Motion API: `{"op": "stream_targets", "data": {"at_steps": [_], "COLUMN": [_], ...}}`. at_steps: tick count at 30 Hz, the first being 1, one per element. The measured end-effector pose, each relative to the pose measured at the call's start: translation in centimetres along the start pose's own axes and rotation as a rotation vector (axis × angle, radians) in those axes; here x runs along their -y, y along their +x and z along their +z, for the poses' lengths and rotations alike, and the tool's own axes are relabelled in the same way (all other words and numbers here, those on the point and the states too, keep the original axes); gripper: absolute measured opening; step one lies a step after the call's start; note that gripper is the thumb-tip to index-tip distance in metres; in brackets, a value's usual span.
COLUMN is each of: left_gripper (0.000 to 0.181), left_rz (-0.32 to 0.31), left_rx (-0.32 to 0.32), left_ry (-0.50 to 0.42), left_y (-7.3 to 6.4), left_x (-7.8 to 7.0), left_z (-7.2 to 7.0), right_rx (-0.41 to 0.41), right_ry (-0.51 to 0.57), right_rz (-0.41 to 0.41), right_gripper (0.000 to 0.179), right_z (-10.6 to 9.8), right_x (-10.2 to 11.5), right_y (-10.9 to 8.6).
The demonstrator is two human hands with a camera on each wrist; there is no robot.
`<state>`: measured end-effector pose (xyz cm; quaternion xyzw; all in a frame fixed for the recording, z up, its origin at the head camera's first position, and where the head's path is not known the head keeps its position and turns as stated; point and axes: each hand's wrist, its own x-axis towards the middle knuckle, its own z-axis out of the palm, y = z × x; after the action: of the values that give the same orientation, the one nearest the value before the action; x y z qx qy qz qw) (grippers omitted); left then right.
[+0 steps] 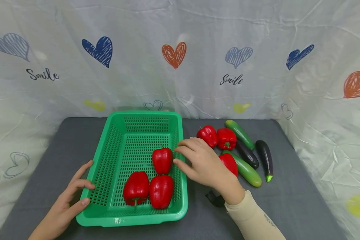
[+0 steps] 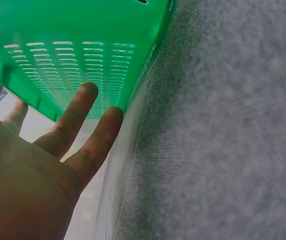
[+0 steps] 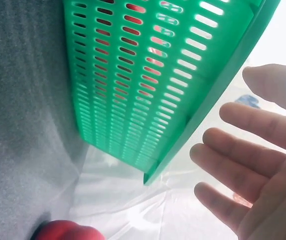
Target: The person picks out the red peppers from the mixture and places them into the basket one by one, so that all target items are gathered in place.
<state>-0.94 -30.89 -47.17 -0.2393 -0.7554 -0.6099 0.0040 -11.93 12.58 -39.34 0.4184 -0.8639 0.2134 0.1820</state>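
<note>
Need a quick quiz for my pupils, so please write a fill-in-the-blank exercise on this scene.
The basket is ____ in colour.
Inside it lie ____ peppers.
The hand nearer the eggplants is the person's ____ one.
The word printed on the curtain is ____.

Missing words: green; three; right; Smile.

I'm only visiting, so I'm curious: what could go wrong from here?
The right hand might snag the rim of the green basket right beside it. Drawing back, it could knock the red pepper partly hidden behind it. The nearby eggplant with a green tip looks rounded and might roll if bumped.
</note>
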Motion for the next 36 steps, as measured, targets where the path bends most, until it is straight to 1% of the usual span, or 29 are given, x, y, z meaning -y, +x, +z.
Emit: {"op": "stream_targets", "data": {"at_steps": [11, 17, 21, 30, 36], "left_gripper": [0.032, 0.034, 0.034, 0.032, 0.031], "left_rz": [-0.026, 0.003, 0.011, -0.013, -0.017], "left_rx": [0.009, 0.018, 0.023, 0.013, 0.013], "left_ry": [-0.016, -0.057, -0.068, -0.042, -0.036], "left_y": [-0.2, -0.1, 0.0, -0.1, 0.0], "left_x": [-0.1, 0.0, 0.1, 0.1, 0.0], "left_z": [0.0, 0.0, 0.0, 0.0, 0.0], "right_rx": [0.004, 0.012, 0.017, 0.048, 0.047], "right_ry": [-0.001, -0.013, -0.01, -0.017, -0.026], "right_rz": [0.009, 0.024, 0.037, 0.092, 0.105], "right_gripper": [0.032, 0.033, 0.034, 0.036, 0.036], "right_z": [-0.2, -0.4, -0.5, -0.9, -0.9], "right_x": [-0.3, -0.5, -0.6, -0.8, -0.9], "right_y": [-0.7, -1.0, -1.2, -2.1, -2.6]}}
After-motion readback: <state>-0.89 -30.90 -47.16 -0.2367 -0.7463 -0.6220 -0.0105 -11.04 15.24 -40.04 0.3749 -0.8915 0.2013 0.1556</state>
